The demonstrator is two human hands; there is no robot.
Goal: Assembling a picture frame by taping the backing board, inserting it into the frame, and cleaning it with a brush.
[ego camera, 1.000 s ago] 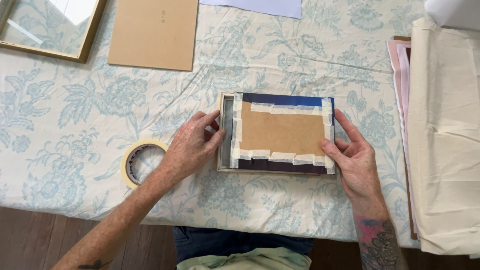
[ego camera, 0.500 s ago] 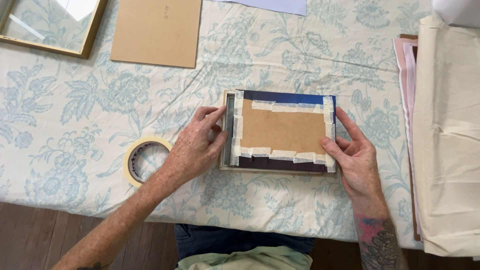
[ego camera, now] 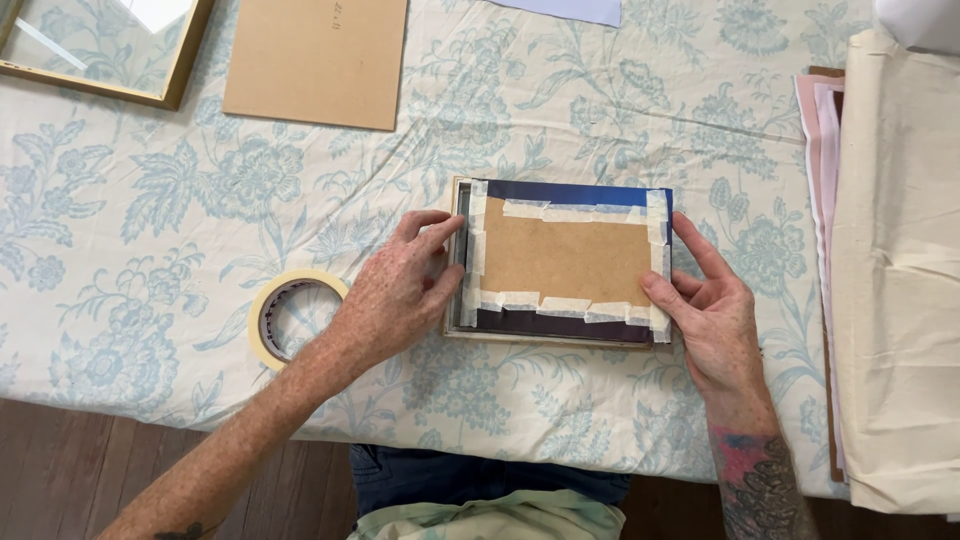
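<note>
- A small rectangular picture frame [ego camera: 560, 262] lies face down on a tabletop [ego camera: 150, 200] covered with a pale cloth printed with blue flowers. Its brown backing board is bordered by strips of cream masking tape over a dark blue mat.
- The left hand [ego camera: 400, 295] rests on the frame's left edge. Its grip is neither spread wide nor closed on anything: the fingers [ego camera: 432, 232] lie flat and close together, pressing down on the vertical tape strip there.
- The right hand [ego camera: 712, 310] braces the frame's right edge. Its grip is loosely spread, thumb on the lower right taped corner, fingers along the outer side; it pinches nothing.
- Just left of the left hand, touching its wrist area, lies a cream roll of masking tape [ego camera: 292, 318].
- Well beyond the left hand sit a plain brown cardboard sheet [ego camera: 315, 58] and a gold-edged glazed frame [ego camera: 95, 45].
- To the right of the right hand lies a stack of folded cream fabric [ego camera: 895, 280] with pink sheets beneath.
- The step in hand looks like smoothing tape down to seal the backing. The next move would call for firm, even pressure along the strip while the right hand holds the frame steady.
</note>
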